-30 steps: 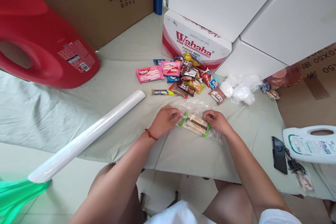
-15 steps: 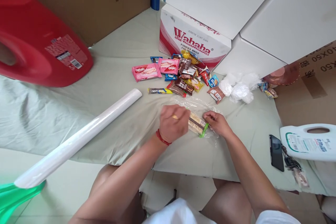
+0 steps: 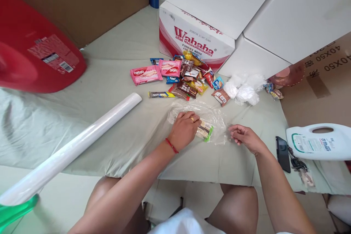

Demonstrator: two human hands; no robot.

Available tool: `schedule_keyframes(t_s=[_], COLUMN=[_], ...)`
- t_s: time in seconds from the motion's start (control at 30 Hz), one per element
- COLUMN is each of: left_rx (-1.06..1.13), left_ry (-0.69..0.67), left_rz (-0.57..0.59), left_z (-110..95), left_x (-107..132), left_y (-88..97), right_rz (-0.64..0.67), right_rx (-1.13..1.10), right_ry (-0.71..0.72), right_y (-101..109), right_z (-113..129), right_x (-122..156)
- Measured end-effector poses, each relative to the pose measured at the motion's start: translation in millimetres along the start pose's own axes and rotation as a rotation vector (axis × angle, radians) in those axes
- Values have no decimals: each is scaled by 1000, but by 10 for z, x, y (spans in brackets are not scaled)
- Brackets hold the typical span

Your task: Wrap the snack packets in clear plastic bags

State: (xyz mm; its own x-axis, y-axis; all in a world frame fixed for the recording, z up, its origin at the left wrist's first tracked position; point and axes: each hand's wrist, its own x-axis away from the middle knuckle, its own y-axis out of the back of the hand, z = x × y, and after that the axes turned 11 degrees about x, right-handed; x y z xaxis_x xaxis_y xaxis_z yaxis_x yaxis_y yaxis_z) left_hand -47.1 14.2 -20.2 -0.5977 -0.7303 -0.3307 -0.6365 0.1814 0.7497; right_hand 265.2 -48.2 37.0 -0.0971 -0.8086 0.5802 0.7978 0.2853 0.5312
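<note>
A flat packet of wafer-like snack bars point(image 3: 204, 131) with a green end lies on a sheet of clear plastic film point(image 3: 215, 117) on the cloth. My left hand point(image 3: 185, 128), with a red cord bracelet and a ring, is closed over the packet's left part and hides it. At the film's right edge, my right hand point(image 3: 244, 137) has its thumb and fingers pinched together on the thin plastic. Beyond both hands, a pile of wrapped snacks holds pink wafer packs point(image 3: 146, 75), brown packets point(image 3: 221, 97) and a yellow-and-blue stick pack point(image 3: 161, 95).
A long roll of film point(image 3: 82, 142) lies at the left, near a big red jug point(image 3: 46, 51). Behind the snacks stands a Wahaha carton point(image 3: 197, 36). Crumpled clear bags point(image 3: 246, 93), a phone point(image 3: 283, 153), keys point(image 3: 297, 162) and a white bottle point(image 3: 318, 142) are at the right.
My right hand has moved right, away from the packet, and the film's edge is drawn out toward it. My left hand has lowered and flattened onto the packet. The view has shifted slightly.
</note>
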Motion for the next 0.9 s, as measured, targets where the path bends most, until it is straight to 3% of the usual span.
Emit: schedule_keyframes(t_s=[0.1, 0.17, 0.23, 0.37, 0.47, 0.57, 0.63, 0.73, 0.83, 0.9], left_rx=[29, 52, 72, 99, 118, 100, 51, -5, -16, -15], left_ry=[8, 10, 16, 39, 59, 60, 99, 158, 139, 137], left_rz=[-5, 5, 15, 28, 46, 25, -8, 12, 64, 86], left_z=[6, 13, 17, 22, 23, 8, -12, -41, -56, -59], left_x=[-3, -11, -20, -33, -38, -45, -52, -64, -74, -78], left_y=[-1, 2, 8, 20, 31, 66, 105, 162, 187, 190], right_rz=[-220, -367, -423, -383, -310, -141, -85, -120, -184, -157], right_rx=[219, 359, 407, 557, 664, 644, 629, 617, 646, 697], right_ry=[15, 96, 194, 444, 458, 416, 430, 530, 699, 800], right_y=[162, 174, 77, -284, -444, -411, -339, -286, -368, -487], right_z=[-89, 15, 231, 755, 1017, 1145, 1198, 1243, 1180, 1063], right_x=[-71, -161, -302, -746, -1099, -1290, -1264, -994, -607, -400])
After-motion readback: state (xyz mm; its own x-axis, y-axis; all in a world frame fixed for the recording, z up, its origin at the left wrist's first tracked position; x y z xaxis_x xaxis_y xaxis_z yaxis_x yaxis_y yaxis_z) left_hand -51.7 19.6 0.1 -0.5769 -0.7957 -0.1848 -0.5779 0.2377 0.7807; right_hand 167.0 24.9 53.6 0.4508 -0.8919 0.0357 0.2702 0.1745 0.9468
